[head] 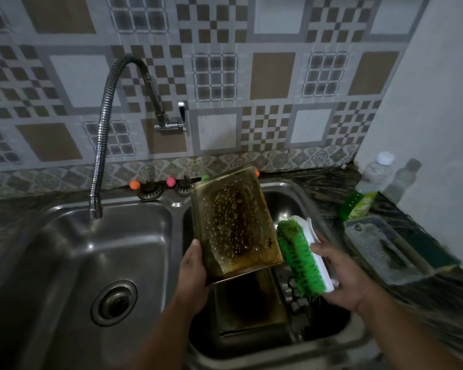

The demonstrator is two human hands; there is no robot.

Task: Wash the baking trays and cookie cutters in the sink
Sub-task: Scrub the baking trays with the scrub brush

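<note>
A patterned tile wall backs a steel double sink (64, 222) set in a dark stone counter (425, 295). The left hand (191, 273) grips one wet, stained baking tray (234, 225), tilted over the right basin, long axis running away from the person. A second tray (249, 308) lies below. The right hand (342, 279) clasps one green-bristled scrub brush (301, 259).

Pretty dim overall, kind of murky and soft. The sink (112, 236) steel catches a few small glints, and the right basin is nearly black. Wet tray (233, 225) shines in spots. Wide-angle lens bends the wall tiles (225, 76), and the edges look smeared.
</note>
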